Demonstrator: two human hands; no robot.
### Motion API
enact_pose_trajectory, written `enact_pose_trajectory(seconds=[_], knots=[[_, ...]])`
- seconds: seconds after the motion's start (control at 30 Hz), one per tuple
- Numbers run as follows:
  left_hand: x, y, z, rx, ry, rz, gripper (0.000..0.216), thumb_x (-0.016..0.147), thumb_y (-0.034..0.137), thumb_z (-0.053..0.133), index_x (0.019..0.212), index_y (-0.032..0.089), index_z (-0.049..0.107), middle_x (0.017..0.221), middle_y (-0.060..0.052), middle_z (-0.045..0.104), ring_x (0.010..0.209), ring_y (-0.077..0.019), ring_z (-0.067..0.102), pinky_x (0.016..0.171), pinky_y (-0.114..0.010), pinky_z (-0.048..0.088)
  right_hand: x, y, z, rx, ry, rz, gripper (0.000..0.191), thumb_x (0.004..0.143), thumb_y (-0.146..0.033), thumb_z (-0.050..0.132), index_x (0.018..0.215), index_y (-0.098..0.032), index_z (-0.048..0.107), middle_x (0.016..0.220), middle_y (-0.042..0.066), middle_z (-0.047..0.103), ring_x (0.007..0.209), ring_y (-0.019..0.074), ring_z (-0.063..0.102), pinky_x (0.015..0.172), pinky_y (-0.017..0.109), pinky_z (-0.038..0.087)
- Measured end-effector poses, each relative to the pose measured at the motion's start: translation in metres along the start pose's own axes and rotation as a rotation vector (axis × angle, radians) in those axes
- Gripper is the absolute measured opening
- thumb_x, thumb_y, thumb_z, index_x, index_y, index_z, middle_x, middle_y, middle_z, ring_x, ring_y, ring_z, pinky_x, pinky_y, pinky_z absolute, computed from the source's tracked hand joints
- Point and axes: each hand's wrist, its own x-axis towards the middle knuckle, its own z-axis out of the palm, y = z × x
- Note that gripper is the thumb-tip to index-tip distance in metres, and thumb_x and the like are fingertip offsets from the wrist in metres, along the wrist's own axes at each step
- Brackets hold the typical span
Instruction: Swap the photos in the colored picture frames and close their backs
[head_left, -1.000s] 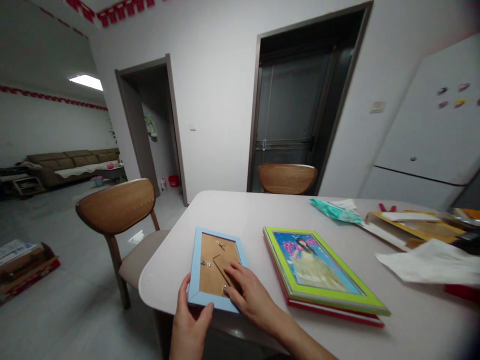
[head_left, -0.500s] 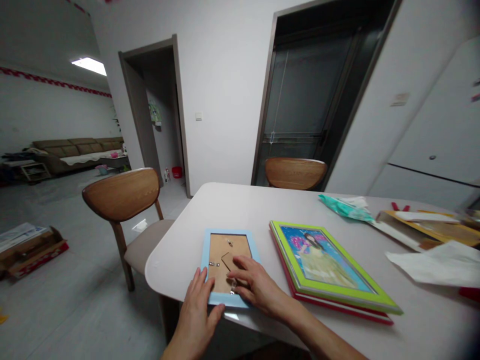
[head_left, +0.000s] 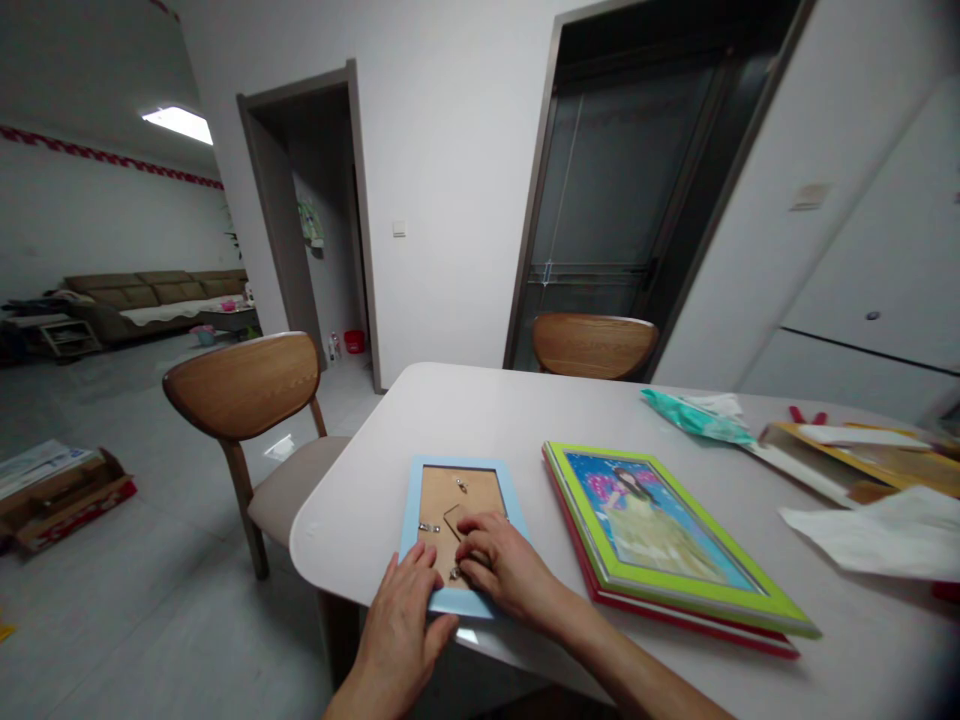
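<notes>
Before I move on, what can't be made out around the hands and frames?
All in the head view:
- Blue frame, front: turned away; only its brown backing shows.
- Lower clip: too small to read, and right beside the fingers of the right hand.
- Red frame, face: covered by the green frame.
- Left hand: its forearm is cut off by the bottom edge.

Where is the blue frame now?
Head view, lower middle: the blue frame lies on the table left of the green frame, under the left hand and right hand.
</notes>
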Motion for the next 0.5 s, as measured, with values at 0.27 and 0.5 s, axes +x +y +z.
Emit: enact_pose_trajectory(seconds=[0.27, 0.5], knots=[[0.001, -0.001, 0.003, 0.012, 0.002, 0.007, 0.023, 0.067, 0.015, 0.054, 0.090, 0.019, 0.053, 0.121, -0.011, 0.049, 0.116, -0.0246, 0.038, 0.095, -0.049, 0.032, 0.046, -0.012, 0.022, -0.208, 0.034, 0.107, 0.018, 0.075, -0.026, 0.048, 0.076, -0.022, 0.066, 0.079, 0.004, 0.061, 0.080, 0.0158, 0.051, 0.077, 0.027, 0.034], [0.001, 0.000, 0.002, 0.037, -0.005, 0.003, 0.022, 0.068, 0.015, 0.053, 0.089, 0.019, 0.052, 0.120, -0.010, 0.049, 0.116, -0.0242, 0.038, 0.096, -0.049, 0.030, 0.056, -0.012, 0.033, -0.224, 0.084, 0.138, 0.020, 0.076, -0.022, 0.045, 0.074, -0.016, 0.064, 0.079, 0.008, 0.060, 0.079, 0.0169, 0.051, 0.074, 0.027, 0.034]])
